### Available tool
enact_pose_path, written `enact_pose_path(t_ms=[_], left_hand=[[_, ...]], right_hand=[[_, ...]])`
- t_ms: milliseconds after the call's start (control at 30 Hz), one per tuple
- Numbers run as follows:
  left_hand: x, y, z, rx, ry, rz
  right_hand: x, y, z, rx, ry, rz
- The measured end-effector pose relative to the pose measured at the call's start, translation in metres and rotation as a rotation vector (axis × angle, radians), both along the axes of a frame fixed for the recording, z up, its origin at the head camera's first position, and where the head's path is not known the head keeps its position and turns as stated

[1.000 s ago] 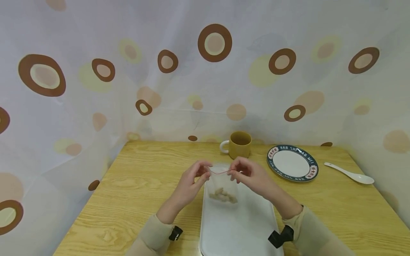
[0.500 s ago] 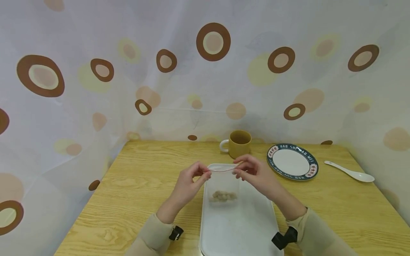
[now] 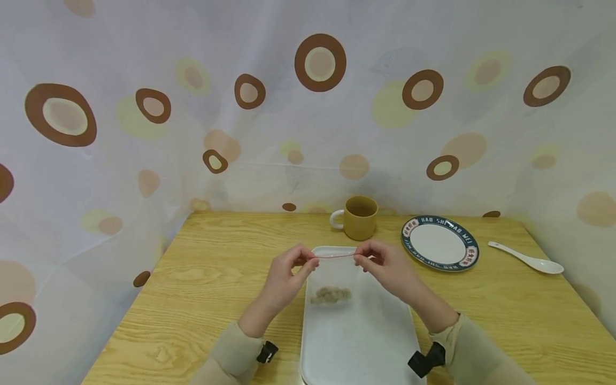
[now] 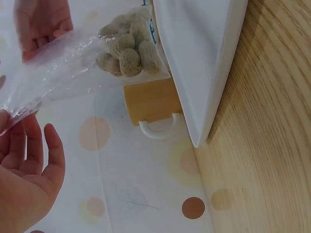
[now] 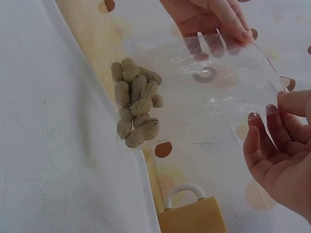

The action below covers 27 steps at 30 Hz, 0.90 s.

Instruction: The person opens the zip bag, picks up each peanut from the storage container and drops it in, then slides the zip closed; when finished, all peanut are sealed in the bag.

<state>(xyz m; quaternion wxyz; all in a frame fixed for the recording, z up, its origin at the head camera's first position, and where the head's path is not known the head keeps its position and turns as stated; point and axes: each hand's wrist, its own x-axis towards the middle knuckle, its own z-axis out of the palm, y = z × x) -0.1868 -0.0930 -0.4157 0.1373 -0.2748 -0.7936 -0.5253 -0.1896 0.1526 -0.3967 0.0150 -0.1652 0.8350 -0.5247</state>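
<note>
A clear zip bag (image 5: 189,82) hangs over the far part of a white tray (image 3: 361,342), with several unshelled peanuts (image 5: 138,104) piled at its bottom. Along its top edge runs a thin red line, stretched nearly straight between the hands. My left hand (image 3: 286,280) pinches one top corner between thumb and fingers. At the opposite corner, my right hand (image 3: 390,270) pinches the edge the same way. In the left wrist view the bag hangs clear of the tray, and its mouth looks closed or flattened; I cannot tell which.
Behind the tray stands a mustard-yellow mug (image 3: 361,219) with a white handle. To the right lie a plate (image 3: 438,243) with a dark green lettered rim and a white spoon (image 3: 529,259). A patterned curtain (image 3: 269,133) borders the wooden table (image 3: 207,267).
My right hand has shifted slightly right, and the sagging red edge has been drawn nearly straight. The peanuts have swung a little within the hanging bag. My left hand stays almost still.
</note>
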Motion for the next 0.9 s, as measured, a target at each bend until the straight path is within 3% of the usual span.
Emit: enact_pose_path(t_ms=[200,567,900], left_hand=[[0.0005,0.0024,-0.0006,0.011,0.022,0.012],[0.0008,0.0051,-0.002,-0.067,-0.016,0.012],[0.0002,0.0062,-0.0042,-0.06,0.029,0.034]], right_hand=[[-0.0008,-0.0023,-0.002,-0.003,0.004,0.007],[0.001,-0.0065,-0.0021,0.023,0.003,-0.024],[0.0017,-0.0087,-0.0022,0.038,0.0,0.013]])
